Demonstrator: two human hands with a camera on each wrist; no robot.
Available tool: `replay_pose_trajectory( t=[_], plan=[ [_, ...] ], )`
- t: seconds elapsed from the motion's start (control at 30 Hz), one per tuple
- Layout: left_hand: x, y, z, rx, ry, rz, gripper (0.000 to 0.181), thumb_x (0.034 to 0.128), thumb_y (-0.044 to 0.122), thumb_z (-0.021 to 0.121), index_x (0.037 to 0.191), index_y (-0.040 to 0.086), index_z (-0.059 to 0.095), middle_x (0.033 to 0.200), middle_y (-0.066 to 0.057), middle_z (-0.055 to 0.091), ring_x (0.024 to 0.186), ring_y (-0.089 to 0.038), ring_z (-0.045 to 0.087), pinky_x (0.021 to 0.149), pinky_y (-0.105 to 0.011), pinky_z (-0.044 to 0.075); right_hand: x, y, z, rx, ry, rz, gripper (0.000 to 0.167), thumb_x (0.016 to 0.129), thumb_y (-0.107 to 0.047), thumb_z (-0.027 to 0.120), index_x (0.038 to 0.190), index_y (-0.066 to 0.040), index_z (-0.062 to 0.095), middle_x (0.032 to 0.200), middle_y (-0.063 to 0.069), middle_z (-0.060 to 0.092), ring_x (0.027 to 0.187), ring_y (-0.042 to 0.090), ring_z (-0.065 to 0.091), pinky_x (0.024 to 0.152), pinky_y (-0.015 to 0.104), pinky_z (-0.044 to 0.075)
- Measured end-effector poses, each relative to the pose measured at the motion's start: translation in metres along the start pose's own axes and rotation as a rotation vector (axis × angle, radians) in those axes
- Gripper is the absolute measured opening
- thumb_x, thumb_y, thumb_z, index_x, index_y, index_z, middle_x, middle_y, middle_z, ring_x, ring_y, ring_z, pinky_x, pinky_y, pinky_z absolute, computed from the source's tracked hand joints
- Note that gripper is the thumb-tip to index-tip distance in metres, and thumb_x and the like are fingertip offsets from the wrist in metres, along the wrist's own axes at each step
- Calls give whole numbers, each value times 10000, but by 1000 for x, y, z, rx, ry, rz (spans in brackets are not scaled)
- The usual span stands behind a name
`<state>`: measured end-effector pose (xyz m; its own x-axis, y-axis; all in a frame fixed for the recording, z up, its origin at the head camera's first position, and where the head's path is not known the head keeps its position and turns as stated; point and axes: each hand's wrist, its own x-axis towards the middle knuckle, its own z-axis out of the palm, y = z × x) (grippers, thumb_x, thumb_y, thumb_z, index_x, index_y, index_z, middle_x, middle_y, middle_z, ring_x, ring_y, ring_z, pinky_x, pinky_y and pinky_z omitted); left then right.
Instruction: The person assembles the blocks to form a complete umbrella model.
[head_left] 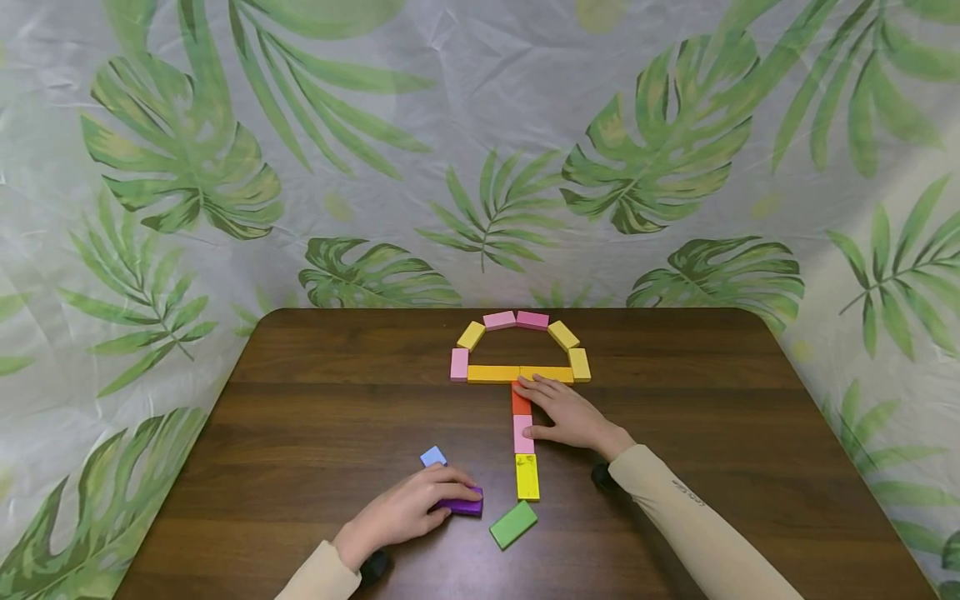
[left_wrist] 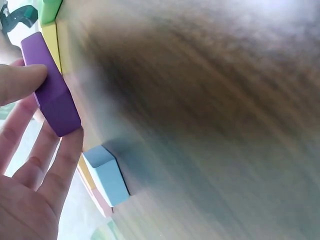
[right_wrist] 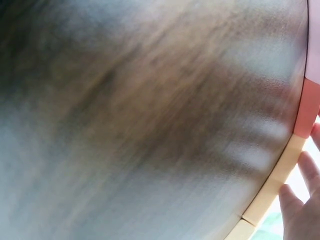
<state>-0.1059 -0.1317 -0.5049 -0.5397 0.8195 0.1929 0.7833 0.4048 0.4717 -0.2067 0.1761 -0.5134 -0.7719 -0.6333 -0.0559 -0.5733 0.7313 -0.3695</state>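
My left hand (head_left: 408, 507) holds a purple block (head_left: 463, 504) low over the table; the left wrist view shows the thumb on one face of this purple block (left_wrist: 50, 85) and fingers behind it. A blue block (head_left: 432, 456) lies just beyond that hand. My right hand (head_left: 573, 415) rests along a column of blocks, fingers extended. Its fingertips touch the red block (head_left: 521, 402) and reach the right orange block (head_left: 551, 373), while the thumb lies at the pink block (head_left: 522, 442). Below them comes a yellow block (head_left: 527, 477). A green block (head_left: 513, 524) lies slanted near the column's bottom end.
Two orange blocks form a bar, the left orange block (head_left: 493, 374) beside the other. Above it curves an arch of pink and yellow blocks, including a yellow block (head_left: 472, 336) and a dark pink block (head_left: 532, 321). The brown table (head_left: 337, 417) meets a leaf-patterned curtain (head_left: 487, 125) behind.
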Motion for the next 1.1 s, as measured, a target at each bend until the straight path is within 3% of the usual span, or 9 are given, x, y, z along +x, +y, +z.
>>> replay_pose_trajectory(
  t=[0.4,0.83,1.1],
  plan=[
    [-2,1,6,-64,-83,12,402,835,-43,648,1196,136,661,1187,57,629,1149,-104,540,984,-304,419,0,0,0,1,8,-4,792,885,-530,599,1507,-130,316,1543,90,279,1419,300,206,1120,471,197],
    [-7,0,7,-11,-45,67,390,819,-41,667,1160,147,688,1161,56,612,1120,-108,521,965,-293,422,1,3,2,-1,2,4,796,885,-538,592,1510,-133,309,1545,86,276,1421,297,200,1124,468,188],
    [-7,1,8,-32,-67,94,375,804,-66,646,1097,159,707,1113,98,632,1111,-82,522,978,-279,405,1,3,3,-5,7,0,798,882,-542,595,1508,-133,316,1543,81,282,1421,293,201,1123,466,193]
  ],
)
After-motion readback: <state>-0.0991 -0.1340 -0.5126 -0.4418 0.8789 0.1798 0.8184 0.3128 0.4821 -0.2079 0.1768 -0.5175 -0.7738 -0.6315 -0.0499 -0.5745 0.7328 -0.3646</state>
